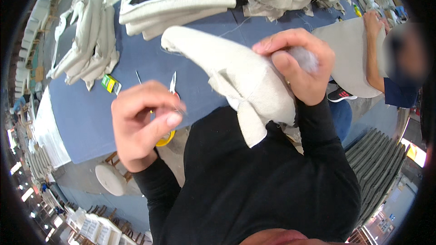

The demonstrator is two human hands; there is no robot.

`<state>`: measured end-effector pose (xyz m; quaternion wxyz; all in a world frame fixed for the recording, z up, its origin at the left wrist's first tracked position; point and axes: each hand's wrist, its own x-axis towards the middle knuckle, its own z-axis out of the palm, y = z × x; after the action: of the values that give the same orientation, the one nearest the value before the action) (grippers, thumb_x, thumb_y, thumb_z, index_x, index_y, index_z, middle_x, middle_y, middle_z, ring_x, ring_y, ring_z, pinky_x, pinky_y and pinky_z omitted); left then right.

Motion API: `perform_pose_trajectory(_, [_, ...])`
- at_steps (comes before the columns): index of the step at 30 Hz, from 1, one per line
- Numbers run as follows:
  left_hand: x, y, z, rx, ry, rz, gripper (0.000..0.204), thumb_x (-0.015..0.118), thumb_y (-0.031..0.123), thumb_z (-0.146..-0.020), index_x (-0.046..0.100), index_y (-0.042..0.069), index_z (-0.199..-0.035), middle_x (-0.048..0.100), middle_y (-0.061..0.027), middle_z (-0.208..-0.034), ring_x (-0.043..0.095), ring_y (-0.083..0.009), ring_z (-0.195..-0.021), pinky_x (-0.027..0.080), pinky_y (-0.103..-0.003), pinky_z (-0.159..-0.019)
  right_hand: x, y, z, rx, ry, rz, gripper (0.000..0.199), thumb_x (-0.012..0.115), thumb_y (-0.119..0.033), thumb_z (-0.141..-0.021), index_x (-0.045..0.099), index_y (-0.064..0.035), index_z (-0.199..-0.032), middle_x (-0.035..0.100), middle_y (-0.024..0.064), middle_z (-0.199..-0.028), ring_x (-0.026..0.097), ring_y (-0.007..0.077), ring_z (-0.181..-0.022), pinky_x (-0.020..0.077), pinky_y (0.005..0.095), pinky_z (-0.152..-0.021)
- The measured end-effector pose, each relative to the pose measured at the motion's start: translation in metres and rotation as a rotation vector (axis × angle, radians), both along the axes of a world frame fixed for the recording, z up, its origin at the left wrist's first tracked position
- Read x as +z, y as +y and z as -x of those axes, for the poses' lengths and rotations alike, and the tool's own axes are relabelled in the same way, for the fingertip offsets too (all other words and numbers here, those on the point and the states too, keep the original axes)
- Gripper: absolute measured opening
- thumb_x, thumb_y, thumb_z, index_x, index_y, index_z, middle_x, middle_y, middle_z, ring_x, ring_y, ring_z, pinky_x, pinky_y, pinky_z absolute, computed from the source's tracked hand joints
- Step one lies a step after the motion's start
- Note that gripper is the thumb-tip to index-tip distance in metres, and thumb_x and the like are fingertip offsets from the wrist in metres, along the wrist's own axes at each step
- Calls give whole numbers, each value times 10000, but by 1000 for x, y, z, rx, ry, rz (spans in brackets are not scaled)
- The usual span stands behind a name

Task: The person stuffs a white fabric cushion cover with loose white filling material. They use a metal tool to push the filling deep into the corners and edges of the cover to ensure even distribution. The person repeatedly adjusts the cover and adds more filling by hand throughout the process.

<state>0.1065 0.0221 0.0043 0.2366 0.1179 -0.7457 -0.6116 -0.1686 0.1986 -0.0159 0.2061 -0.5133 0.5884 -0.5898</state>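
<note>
Pinching a needle (180,109) at frame centre, left hand (141,124) draws clear while right hand (297,66) clamps stuffing into a beige cover (231,70) held taut above the blue bench (91,113), scissors (172,84) nearby.

A small green and yellow box (110,83) lies on the blue table (86,113) at left of centre, just below the folded beige fabric (88,41). Its print is too small to tell.
</note>
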Motion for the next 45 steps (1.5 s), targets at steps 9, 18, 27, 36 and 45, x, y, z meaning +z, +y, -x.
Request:
perform_pose_trajectory(9, [-37, -44, 137, -87, 98, -55, 225, 834, 122, -920, 776, 13, -1107, 662, 47, -832, 554, -28, -765, 421, -209, -681, 1, -67, 9, 285, -323, -103, 729, 305, -711, -1105, 470, -137, -1523, 601, 3, -1020, 486, 59, -786, 361, 204, -636])
perform_pose_trajectory(18, [-45, -36, 161, 74, 106, -77, 168, 804, 101, -957, 748, -31, -1045, 728, -20, -845, 640, -64, -748, 523, -244, -687, -34, -60, 19, 193, -441, -190, 366, 595, -363, -1118, 597, -63, -1327, 613, -15, -893, 513, 58, -733, 396, 224, -631])
perform_pose_trajectory(27, [-47, -34, 181, 145, 26, 8, 228, 797, 193, -987, 750, -20, -922, 683, -1, -788, 548, -35, -711, 428, -229, -622, -34, -47, 25, 41, -338, -179, 336, 643, -303, -1098, 702, -25, -918, 584, -36, -736, 509, 46, -685, 390, 234, -620])
perform_pose_trajectory(36, [-53, -49, 227, 439, 350, -170, 202, 718, 201, -1056, 741, 9, -1001, 635, 48, -807, 499, -15, -706, 386, -206, -616, -35, -9, 49, -39, -596, 57, 228, 629, -189, -1000, 716, 20, -1026, 670, 52, -864, 595, 117, -759, 453, 254, -706])
perform_pose_trajectory(45, [-23, -12, 256, 346, 412, 20, 228, 762, 85, -985, 738, -26, -1183, 728, 17, -967, 552, -23, -827, 452, -208, -713, 32, 15, 20, -138, 486, 4, 403, 888, -178, -711, 742, -41, -1060, 704, 160, -1139, 688, 284, -1105, 523, 382, -943])
